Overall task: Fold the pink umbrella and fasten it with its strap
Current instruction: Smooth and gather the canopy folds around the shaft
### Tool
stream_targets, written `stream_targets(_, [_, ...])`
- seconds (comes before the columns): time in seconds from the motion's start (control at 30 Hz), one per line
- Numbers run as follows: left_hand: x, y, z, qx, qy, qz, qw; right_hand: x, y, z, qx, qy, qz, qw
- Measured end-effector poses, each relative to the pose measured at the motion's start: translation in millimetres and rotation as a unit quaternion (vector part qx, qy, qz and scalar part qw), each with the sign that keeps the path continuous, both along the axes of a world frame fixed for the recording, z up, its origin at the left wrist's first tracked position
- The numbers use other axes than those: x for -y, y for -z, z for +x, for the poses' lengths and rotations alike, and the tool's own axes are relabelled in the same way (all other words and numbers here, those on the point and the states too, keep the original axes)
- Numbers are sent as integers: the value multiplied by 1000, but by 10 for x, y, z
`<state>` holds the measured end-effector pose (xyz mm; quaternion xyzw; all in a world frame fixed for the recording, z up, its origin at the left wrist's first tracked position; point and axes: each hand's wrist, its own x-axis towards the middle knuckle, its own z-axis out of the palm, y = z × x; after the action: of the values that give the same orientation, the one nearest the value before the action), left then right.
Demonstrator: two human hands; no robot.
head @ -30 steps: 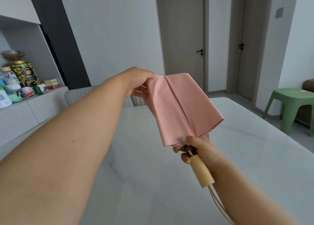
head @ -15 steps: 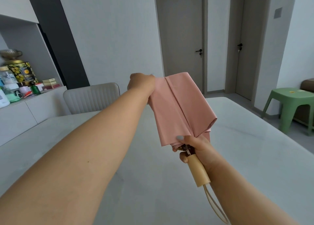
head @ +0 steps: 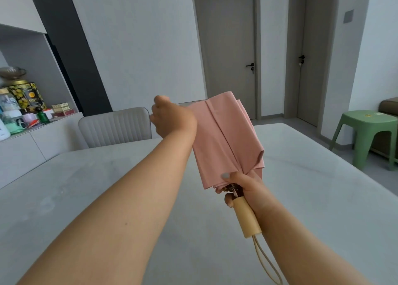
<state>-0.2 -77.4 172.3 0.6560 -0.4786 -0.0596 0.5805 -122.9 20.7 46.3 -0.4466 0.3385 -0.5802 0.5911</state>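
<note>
Pink umbrella [head: 226, 138] canopy now narrower; left hand [head: 172, 117] grip shifted, finger state hidden; right hand [head: 243, 187] still grips handle.

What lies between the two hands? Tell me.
The pink umbrella canopy spans it: left hand at its far end, right hand above the handle. Head view.

Both hands — right hand [head: 244, 184], left hand [head: 172, 117] — hold pink umbrella [head: 226, 138].

Umbrella [head: 226, 138] above table [head: 312, 198]
</note>
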Motion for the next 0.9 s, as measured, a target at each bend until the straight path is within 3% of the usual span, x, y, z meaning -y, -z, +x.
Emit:
stream_targets(0.1, [-130,79,-203,100,56,-28,993,14,15,6,-35,30,4,999])
stream_targets(0.17, [-168,227,-327,92,127,0,988,12,20,21,-53,36,1,998])
stream_targets(0.27, [-127,400,-314,-89,198,86,972,11,24,44,-62,35,-8,997])
stream_targets(0.33, [-108,436,-254,-249,243,149,926,11,19,48,-57,30,-9,998])
stream_targets(0.4, [-28,515,-184,-344,307,215,861,1,11,41,-40,22,-10,999])
stream_targets(0.43, [-14,559,-162,-354,342,231,839,-12,5,36,-32,19,-9,999])
stream_targets(0.57, [-53,545,-133,-371,418,189,808,-28,5,37,-16,0,-15,1000])
stream_targets(0.8, [-103,480,-181,-373,436,189,797,49,21,45,115,-118,28,986])
stream_targets(0.9, [-96,489,-216,-380,433,183,797,25,11,2,117,-135,40,983])
